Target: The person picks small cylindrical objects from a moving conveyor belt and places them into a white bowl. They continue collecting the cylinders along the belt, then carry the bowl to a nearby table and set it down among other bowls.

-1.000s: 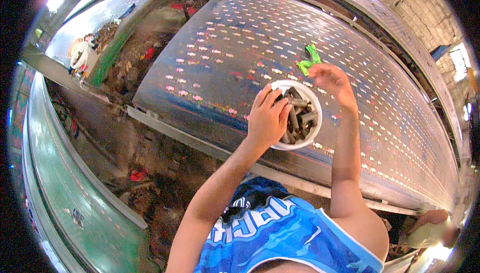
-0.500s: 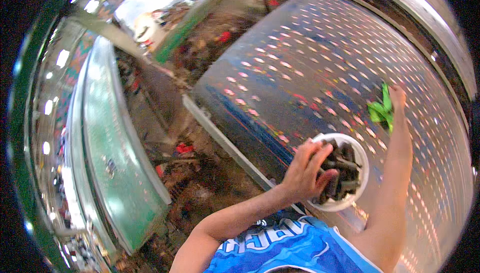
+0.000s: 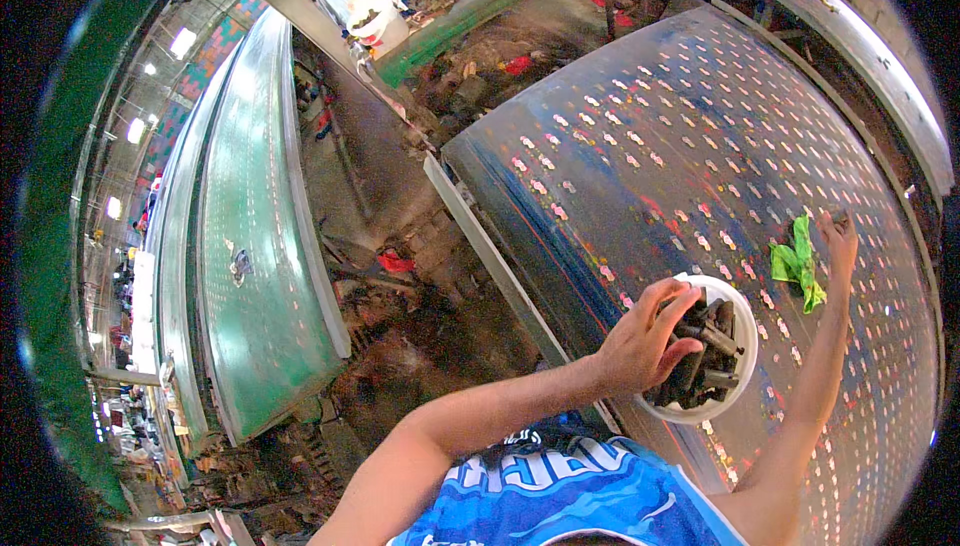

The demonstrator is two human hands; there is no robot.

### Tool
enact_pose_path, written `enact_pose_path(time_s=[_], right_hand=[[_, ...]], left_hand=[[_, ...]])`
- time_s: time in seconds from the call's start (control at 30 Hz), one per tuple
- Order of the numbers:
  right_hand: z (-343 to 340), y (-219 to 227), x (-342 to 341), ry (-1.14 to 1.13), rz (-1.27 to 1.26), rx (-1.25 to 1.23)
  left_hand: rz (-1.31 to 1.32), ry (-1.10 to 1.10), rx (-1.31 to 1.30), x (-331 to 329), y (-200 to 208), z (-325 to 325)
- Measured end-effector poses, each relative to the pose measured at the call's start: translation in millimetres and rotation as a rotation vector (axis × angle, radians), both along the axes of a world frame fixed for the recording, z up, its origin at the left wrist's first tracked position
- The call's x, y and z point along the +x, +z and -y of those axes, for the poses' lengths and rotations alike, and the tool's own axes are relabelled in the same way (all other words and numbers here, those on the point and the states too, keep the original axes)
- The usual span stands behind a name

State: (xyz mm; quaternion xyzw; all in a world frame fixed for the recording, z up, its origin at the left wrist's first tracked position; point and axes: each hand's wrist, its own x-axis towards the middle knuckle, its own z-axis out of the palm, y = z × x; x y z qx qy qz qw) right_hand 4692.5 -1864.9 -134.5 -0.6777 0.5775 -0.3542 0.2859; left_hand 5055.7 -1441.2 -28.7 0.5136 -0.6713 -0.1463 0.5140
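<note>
White, the bucket [image 3: 748, 341] of tubes [image 3: 714, 338] stood on the table [image 3: 500, 146] under the left hand [image 3: 640, 346], fingers parted; the right hand [image 3: 841, 244], grip unclear, was farther out, just right of a cloth [image 3: 797, 264].

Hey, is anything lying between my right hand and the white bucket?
Yes, the bright green cloth lies crumpled on the patterned surface between your right hand and the white bucket. It looks low enough to reach over.
</note>
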Motion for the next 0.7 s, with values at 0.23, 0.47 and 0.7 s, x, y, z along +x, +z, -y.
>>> enact_pose_path(time_s=[0.23, 0.47, 0.7], right_hand=[[-277.0, 181.6, 117.8, 0.567, 0.332, -0.009], [-341.0, 127.4, 103.4, 0.53, 0.396, -0.16], [-410.7, 59.6, 124.4, 0.048, 0.731, -0.024]], left_hand=[[0.128, 0.227, -0.262, 9.0, -7.6, -9.6], [-0.536, 0.071, -0.374, -0.6, -36.7, -2.6], [-0.698, -0.036, -0.205, -2.4, -22.6, -23.6]])
